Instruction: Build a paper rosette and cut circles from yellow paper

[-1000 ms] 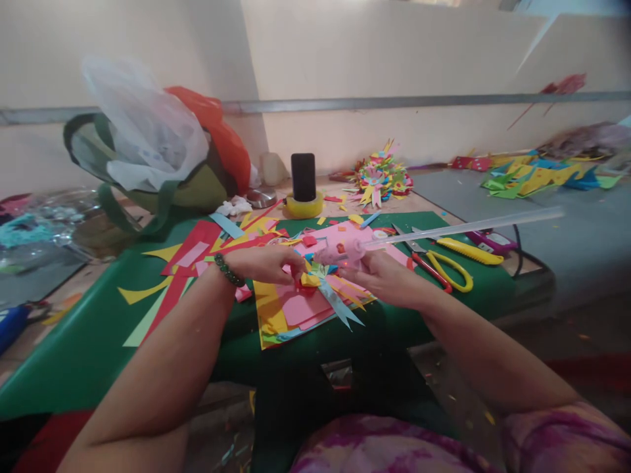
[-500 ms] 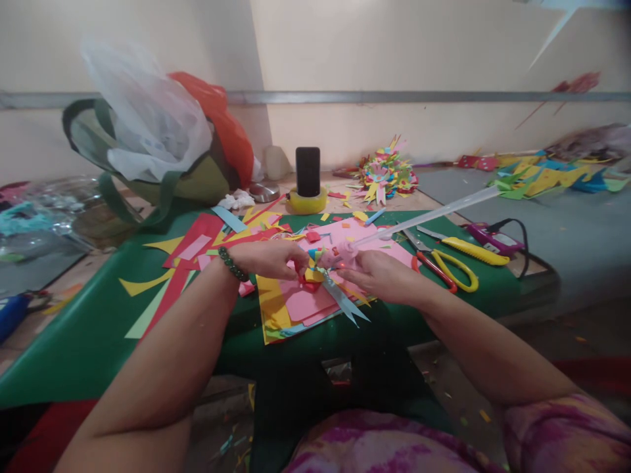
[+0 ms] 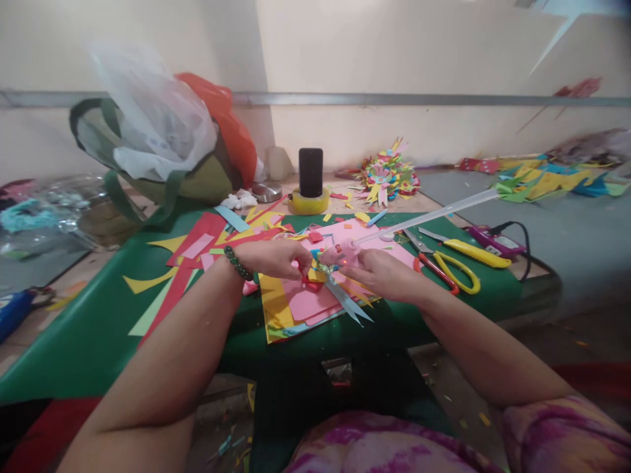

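In my right hand point(image 3: 387, 274) is a pink hot glue gun point(image 3: 345, 251), its nozzle pointing left. A long translucent glue stick point(image 3: 434, 215) runs from its back end up to the right. My left hand point(image 3: 283, 258), with a green bead bracelet above the wrist, is closed on a small colourful paper decoration point(image 3: 315, 272). Light-blue paper strips point(image 3: 348, 305) with notched ends hang from that decoration. The nozzle is close to the decoration; whether they touch I cannot tell. Beneath both hands lies a stack of pink and yellow paper sheets point(image 3: 308, 305).
Right of the hands lie scissors point(image 3: 451, 270), a yellow utility knife point(image 3: 473, 253) and a purple device point(image 3: 497, 242). A phone point(image 3: 310, 172) stands in a tape roll point(image 3: 309, 202). Cut paper strips point(image 3: 180, 289) and a bag point(image 3: 197, 184) are left; a finished-looking paper cluster point(image 3: 389, 176) sits behind.
The view has shifted slightly. The glue gun and both hands stay nearly in place at the paper decoration, with only small movements.
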### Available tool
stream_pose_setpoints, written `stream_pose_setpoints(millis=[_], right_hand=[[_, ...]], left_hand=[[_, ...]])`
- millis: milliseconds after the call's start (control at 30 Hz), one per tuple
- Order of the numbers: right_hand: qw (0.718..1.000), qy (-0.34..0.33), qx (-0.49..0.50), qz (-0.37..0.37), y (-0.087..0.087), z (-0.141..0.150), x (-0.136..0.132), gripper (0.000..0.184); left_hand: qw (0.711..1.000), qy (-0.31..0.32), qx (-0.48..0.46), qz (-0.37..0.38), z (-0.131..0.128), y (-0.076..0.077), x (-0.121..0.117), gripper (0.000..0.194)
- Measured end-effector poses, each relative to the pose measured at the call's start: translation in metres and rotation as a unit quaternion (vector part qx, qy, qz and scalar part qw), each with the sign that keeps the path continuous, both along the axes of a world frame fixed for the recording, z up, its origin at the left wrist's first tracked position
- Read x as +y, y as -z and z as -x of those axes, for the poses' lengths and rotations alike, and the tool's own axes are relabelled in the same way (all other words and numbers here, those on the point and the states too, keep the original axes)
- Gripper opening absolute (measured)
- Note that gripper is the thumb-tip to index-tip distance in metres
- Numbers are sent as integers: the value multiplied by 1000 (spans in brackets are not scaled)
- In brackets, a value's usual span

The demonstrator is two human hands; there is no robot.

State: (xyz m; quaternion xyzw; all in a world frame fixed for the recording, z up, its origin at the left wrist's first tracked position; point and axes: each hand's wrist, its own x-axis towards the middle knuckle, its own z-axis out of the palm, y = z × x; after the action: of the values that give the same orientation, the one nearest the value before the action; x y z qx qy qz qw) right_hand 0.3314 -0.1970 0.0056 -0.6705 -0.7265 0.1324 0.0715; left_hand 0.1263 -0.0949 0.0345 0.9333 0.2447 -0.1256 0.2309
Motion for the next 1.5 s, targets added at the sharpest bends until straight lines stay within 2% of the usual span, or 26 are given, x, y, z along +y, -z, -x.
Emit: stream_pose_setpoints(millis=[167,400,933,1167,1500], right_hand=[[1000,3,6,11,-1,-2,-2,44],[999,8,32,-15,0,-6,-6,45],[1000,-6,8,8,0,-10,-5,48],[1000,2,21,18,-4,-7,-5,45],[999,-4,40,23,-6,-8,-2,43]], left_hand=[[1000,9,-6,-4,0,0,0,18],[1000,13,-13,-12,2,1,2,16],[1000,7,-14,-3,1,1,2,14],[1000,8,-10,-8,1,4,4,19],[1000,2,3,-7,0,-1,-1,19]])
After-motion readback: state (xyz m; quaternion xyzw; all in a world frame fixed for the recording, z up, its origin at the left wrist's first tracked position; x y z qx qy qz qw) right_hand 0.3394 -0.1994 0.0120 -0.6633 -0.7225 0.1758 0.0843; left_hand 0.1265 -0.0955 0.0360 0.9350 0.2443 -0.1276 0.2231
